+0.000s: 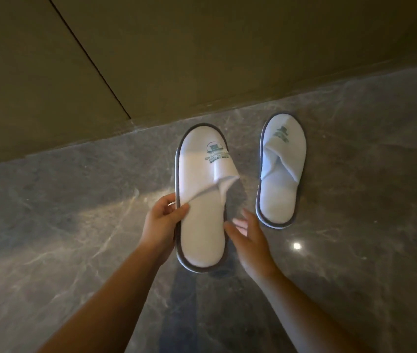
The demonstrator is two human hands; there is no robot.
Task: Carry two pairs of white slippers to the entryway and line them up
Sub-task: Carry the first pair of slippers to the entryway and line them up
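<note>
A white slipper [199,225] with a grey rim and a green logo on its toe is held just above the marble floor, toe pointing at the wall. My left hand [163,222] grips its left edge, thumb on the folded upper flap. My right hand [249,240] hovers at its right side with fingers spread, touching nothing clearly. A second white slipper [280,171] of the same kind lies flat on the floor to the right, toe toward the wall, its upper creased. No other slippers are in view.
The grey marble floor [75,238] spreads left and right of the slippers. An olive-brown wall [202,47] with a dark vertical seam rises just beyond the toes. A bright light reflection marks the floor at the right.
</note>
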